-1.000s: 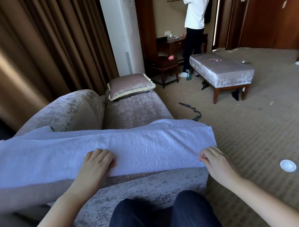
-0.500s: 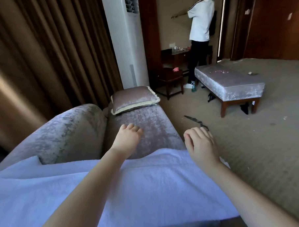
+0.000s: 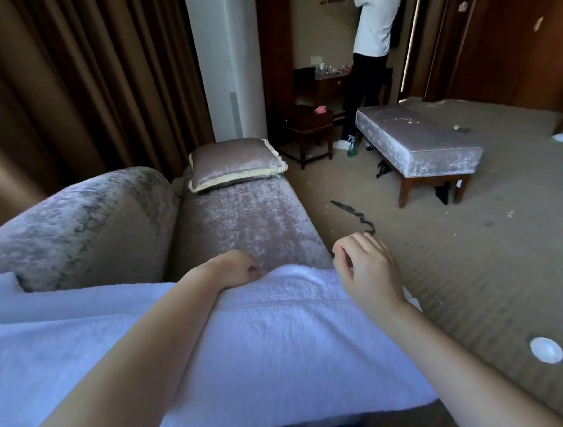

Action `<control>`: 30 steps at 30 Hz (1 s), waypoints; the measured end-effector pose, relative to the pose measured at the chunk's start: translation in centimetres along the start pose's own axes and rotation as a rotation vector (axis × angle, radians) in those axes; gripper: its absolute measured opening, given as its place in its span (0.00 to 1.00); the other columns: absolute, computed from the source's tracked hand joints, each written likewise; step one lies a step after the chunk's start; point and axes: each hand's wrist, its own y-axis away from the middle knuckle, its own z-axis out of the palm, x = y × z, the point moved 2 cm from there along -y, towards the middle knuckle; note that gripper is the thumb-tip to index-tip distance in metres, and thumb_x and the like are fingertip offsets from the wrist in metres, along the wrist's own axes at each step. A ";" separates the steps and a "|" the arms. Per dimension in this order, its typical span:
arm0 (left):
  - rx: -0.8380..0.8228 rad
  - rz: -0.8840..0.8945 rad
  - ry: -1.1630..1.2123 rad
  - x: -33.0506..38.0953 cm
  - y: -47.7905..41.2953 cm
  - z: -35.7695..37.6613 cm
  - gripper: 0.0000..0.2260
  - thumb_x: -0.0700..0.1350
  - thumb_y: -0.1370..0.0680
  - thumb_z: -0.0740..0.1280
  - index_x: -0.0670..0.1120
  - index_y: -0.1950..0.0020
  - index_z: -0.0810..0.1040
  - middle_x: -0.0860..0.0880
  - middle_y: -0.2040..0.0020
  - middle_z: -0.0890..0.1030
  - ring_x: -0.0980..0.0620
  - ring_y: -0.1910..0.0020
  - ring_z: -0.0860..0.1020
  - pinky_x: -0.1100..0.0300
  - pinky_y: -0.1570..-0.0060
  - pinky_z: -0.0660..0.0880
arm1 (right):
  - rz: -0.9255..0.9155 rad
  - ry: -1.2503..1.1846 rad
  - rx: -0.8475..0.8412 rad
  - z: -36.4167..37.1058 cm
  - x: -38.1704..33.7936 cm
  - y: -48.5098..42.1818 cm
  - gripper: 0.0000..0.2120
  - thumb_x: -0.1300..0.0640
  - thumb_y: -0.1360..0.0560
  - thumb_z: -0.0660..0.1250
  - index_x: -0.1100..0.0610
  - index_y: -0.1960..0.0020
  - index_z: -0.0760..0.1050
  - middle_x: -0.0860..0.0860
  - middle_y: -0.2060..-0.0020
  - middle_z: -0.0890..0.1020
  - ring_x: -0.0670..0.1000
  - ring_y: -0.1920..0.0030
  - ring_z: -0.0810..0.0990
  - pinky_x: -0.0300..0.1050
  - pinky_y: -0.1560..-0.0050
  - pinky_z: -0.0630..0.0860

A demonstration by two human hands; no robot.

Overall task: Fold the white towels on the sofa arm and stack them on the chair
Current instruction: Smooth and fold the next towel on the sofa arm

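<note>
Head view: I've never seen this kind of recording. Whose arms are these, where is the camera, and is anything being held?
There is no machine here. A person wears the camera on the head, so it looks forward and down along their own bare arms. A white towel lies spread over one arm of the sofa. The left hand curls its fingers round the towel's far edge. The right hand hovers near the far right corner, fingers loosely bent, holding nothing. Another person stands in the background.

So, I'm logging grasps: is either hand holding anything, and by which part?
The left hand grips the white towel at its far edge, with the fingers curled over it. The right hand hovers near the same edge, loosely curled, holding nothing.
</note>
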 end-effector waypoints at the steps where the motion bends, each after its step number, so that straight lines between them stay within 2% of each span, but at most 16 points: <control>1: 0.037 -0.004 0.008 0.1 0.1 -0.2 0.14 0.54 0.18 0.60 0.48 0.60 0.76 0.53 0.57 0.78 0.51 0.53 0.76 0.58 0.55 0.68 | -0.005 0.001 -0.007 0.0 0.0 0.0 0.15 0.58 0.22 0.53 0.58 0.62 0.74 0.49 0.66 0.74 0.52 0.64 0.73 0.48 0.60 0.71; 3: 0.250 0.061 -0.136 0.7 0.5 -1.2 0.11 0.50 0.18 0.59 0.47 0.54 0.77 0.49 0.52 0.80 0.47 0.52 0.78 0.57 0.58 0.69 | 0.008 0.014 -0.037 -0.1 -0.1 0.0 0.13 0.58 0.22 0.54 0.57 0.57 0.76 0.49 0.62 0.77 0.52 0.60 0.74 0.48 0.56 0.72; 4: 0.436 0.138 -0.222 1.1 1.1 -1.9 0.10 0.48 0.18 0.59 0.45 0.51 0.77 0.47 0.52 0.79 0.45 0.54 0.79 0.57 0.61 0.70 | 0.020 0.025 -0.063 0.0 -0.2 -0.1 0.13 0.58 0.23 0.54 0.57 0.52 0.77 0.49 0.56 0.79 0.51 0.55 0.75 0.48 0.52 0.73; 5: 0.610 0.235 -0.277 1.5 1.8 -2.5 0.10 0.46 0.20 0.59 0.44 0.51 0.78 0.47 0.55 0.79 0.44 0.58 0.79 0.57 0.66 0.70 | 0.024 0.043 -0.105 0.0 -0.4 -0.2 0.15 0.58 0.24 0.54 0.56 0.44 0.76 0.48 0.49 0.80 0.50 0.49 0.75 0.48 0.47 0.72; 7: 0.868 0.459 -0.337 2.6 4.0 -3.5 0.12 0.46 0.22 0.58 0.43 0.58 0.77 0.47 0.63 0.75 0.45 0.67 0.77 0.59 0.73 0.69 | -0.039 0.044 -0.255 -0.2 -0.8 -1.0 0.24 0.60 0.27 0.56 0.52 0.31 0.68 0.47 0.36 0.75 0.48 0.37 0.71 0.46 0.36 0.65; 9: 0.989 0.608 -0.441 3.8 6.0 -4.2 0.13 0.47 0.21 0.59 0.43 0.61 0.77 0.47 0.65 0.73 0.47 0.69 0.75 0.57 0.75 0.70 | -0.161 -0.004 -0.471 -0.7 -1.6 -2.6 0.35 0.64 0.30 0.60 0.49 0.24 0.59 0.46 0.28 0.67 0.47 0.29 0.62 0.42 0.28 0.53; 11: 1.058 0.657 -0.527 4.7 7.9 -4.9 0.12 0.47 0.20 0.61 0.44 0.60 0.76 0.47 0.65 0.73 0.48 0.69 0.73 0.56 0.74 0.69 | -0.212 -0.078 -0.603 -0.8 -2.4 -4.4 0.37 0.65 0.30 0.61 0.47 0.24 0.58 0.48 0.30 0.68 0.47 0.29 0.62 0.38 0.27 0.43; 13: 1.089 0.677 -0.555 5.2 10.0 -5.5 0.13 0.47 0.18 0.59 0.44 0.60 0.75 0.48 0.65 0.72 0.48 0.70 0.72 0.57 0.74 0.67 | -0.223 -0.117 -0.639 -1.5 -2.8 -5.6 0.29 0.62 0.29 0.62 0.47 0.29 0.66 0.48 0.43 0.75 0.48 0.38 0.69 0.30 0.31 0.41; 14: 1.094 0.683 -0.556 5.4 11.0 -5.7 0.14 0.46 0.17 0.57 0.44 0.59 0.75 0.48 0.66 0.72 0.49 0.71 0.72 0.58 0.75 0.66 | -0.273 -0.086 -0.636 -2.0 -2.9 -5.8 0.22 0.60 0.28 0.64 0.49 0.35 0.72 0.47 0.51 0.76 0.48 0.44 0.71 0.30 0.31 0.45; 16: 1.091 0.690 -0.569 5.7 12.9 -5.8 0.14 0.46 0.15 0.54 0.44 0.57 0.72 0.48 0.67 0.71 0.49 0.72 0.71 0.59 0.76 0.64 | -0.414 0.049 -0.608 -3.6 -2.1 -5.7 0.06 0.56 0.28 0.67 0.53 0.51 0.75 0.45 0.61 0.75 0.49 0.54 0.73 0.41 0.31 0.57; 17: 1.090 0.694 -0.578 5.8 13.7 -5.7 0.13 0.46 0.15 0.54 0.45 0.57 0.70 0.48 0.67 0.71 0.49 0.72 0.71 0.60 0.76 0.63 | -0.453 0.115 -0.587 -4.7 -1.4 -5.4 0.04 0.55 0.28 0.68 0.53 0.56 0.73 0.45 0.64 0.76 0.49 0.56 0.73 0.45 0.35 0.63; 19: 1.068 0.703 -0.580 5.7 14.8 -5.0 0.10 0.47 0.17 0.59 0.45 0.57 0.69 0.48 0.67 0.71 0.50 0.72 0.70 0.60 0.76 0.62 | -0.468 0.250 -0.529 -7.0 0.0 -4.7 0.07 0.57 0.31 0.71 0.54 0.62 0.72 0.44 0.67 0.76 0.50 0.59 0.73 0.44 0.45 0.65; 23: 0.952 0.659 -0.591 5.0 16.4 -2.8 0.09 0.49 0.20 0.60 0.45 0.56 0.70 0.49 0.66 0.73 0.48 0.73 0.73 0.58 0.79 0.67 | -0.460 0.533 -0.386 -10.9 2.5 -2.5 0.12 0.60 0.41 0.79 0.56 0.68 0.75 0.48 0.73 0.73 0.53 0.64 0.68 0.47 0.61 0.57; 26: 0.932 0.580 -0.601 4.3 18.0 -1.6 0.11 0.47 0.20 0.59 0.44 0.59 0.73 0.49 0.68 0.72 0.49 0.74 0.72 0.60 0.79 0.63 | -0.432 0.633 -0.324 -12.8 3.5 0.0 0.14 0.63 0.44 0.79 0.56 0.69 0.73 0.49 0.73 0.71 0.53 0.63 0.66 0.47 0.63 0.56; 28: 0.929 0.527 -0.621 4.1 18.9 -1.1 0.07 0.45 0.21 0.59 0.45 0.58 0.70 0.49 0.70 0.71 0.49 0.75 0.71 0.60 0.78 0.59 | -0.443 0.593 -0.325 -14.0 3.3 0.9 0.12 0.61 0.43 0.79 0.56 0.69 0.75 0.49 0.69 0.77 0.53 0.59 0.67 0.47 0.61 0.58; 30: 0.920 0.456 -0.597 3.6 19.3 -1.1 0.09 0.45 0.21 0.58 0.45 0.59 0.71 0.49 0.71 0.70 0.49 0.76 0.71 0.61 0.78 0.57 | -0.458 0.490 -0.385 -15.0 2.7 0.9 0.13 0.59 0.45 0.81 0.55 0.69 0.77 0.47 0.65 0.80 0.50 0.55 0.69 0.40 0.58 0.58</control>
